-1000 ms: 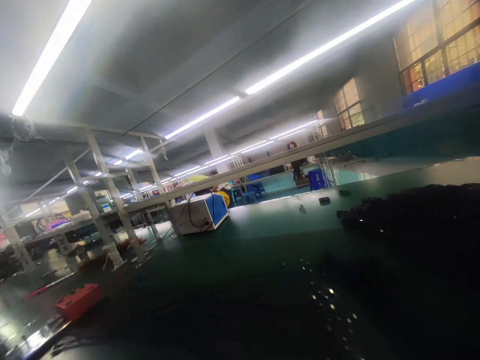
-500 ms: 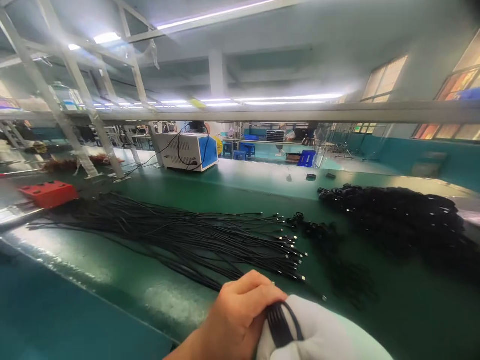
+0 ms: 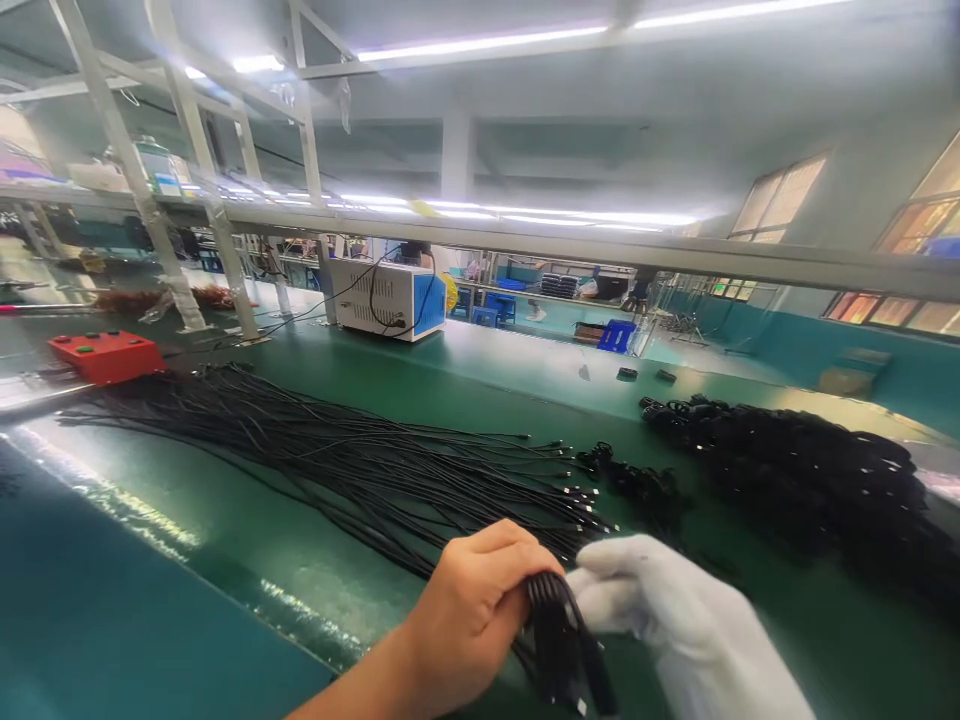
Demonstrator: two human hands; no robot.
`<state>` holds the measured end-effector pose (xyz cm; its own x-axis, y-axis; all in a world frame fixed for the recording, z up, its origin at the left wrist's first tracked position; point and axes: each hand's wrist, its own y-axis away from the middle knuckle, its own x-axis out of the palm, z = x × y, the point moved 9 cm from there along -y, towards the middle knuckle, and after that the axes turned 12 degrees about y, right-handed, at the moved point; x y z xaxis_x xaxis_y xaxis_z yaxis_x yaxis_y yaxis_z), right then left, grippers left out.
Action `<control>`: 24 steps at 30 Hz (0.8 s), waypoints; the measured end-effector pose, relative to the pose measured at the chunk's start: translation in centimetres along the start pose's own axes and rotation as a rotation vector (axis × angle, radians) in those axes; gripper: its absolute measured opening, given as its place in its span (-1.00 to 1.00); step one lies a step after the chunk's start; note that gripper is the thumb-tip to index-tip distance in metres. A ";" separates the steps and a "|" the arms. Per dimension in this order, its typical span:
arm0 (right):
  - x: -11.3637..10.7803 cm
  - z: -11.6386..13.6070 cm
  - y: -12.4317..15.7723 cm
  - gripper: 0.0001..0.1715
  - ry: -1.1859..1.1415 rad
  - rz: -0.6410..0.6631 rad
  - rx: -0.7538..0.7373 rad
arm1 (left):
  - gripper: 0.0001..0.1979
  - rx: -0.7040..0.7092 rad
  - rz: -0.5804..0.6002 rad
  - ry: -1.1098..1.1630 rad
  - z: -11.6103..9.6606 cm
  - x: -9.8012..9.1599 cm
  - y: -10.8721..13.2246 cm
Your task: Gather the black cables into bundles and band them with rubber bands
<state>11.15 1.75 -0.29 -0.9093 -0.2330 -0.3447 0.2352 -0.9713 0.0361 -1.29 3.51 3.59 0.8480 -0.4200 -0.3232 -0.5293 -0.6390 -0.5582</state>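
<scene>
My bare left hand (image 3: pixel 484 610) is closed round a black cable (image 3: pixel 555 640) wound into a narrow coil of several loops. The loops hang down from its thumb and fingers, and a pale plug end shows at the bottom. My right hand (image 3: pixel 645 600), in a white glove, is at the coil's right side, its fingers bent together against the outer strand. Its fingertips are partly hidden behind the coil. Beyond both hands lies a spread bundle of long black cables (image 3: pixel 360 450), their plug ends pointing right.
A red box with buttons (image 3: pixel 105 357) stands at the left end of the cables. Behind is a white and blue machine (image 3: pixel 386 300). To the right lie a small heap of cables (image 3: pixel 637 480) and a large pile of coiled cables (image 3: pixel 787 460). Metal shelf posts (image 3: pixel 232 270) rise on the left.
My right hand has moved from over the lower front of the coil to its right side, uncovering the hanging loops. My left hand keeps its hold. The view has shifted slightly.
</scene>
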 end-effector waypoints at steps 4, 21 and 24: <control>0.3 -0.3 -0.9 -0.14 0.205 -0.040 0.064 | -0.66 -0.109 -0.001 0.000 1.0 -0.2 -0.4; 5.7 -0.9 -3.8 -0.30 -0.408 0.448 0.044 | -0.68 -0.279 -0.019 -0.030 2.9 0.2 -1.0; 5.4 -1.5 -4.3 -0.40 -0.405 0.414 0.046 | -0.68 -0.312 -0.046 -0.063 3.5 0.0 -1.2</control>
<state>5.74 4.78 -3.74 -0.8055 -0.5853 0.0926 0.5925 -0.7941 0.1353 -0.54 6.51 1.61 0.8664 -0.3514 -0.3548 -0.4649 -0.8272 -0.3157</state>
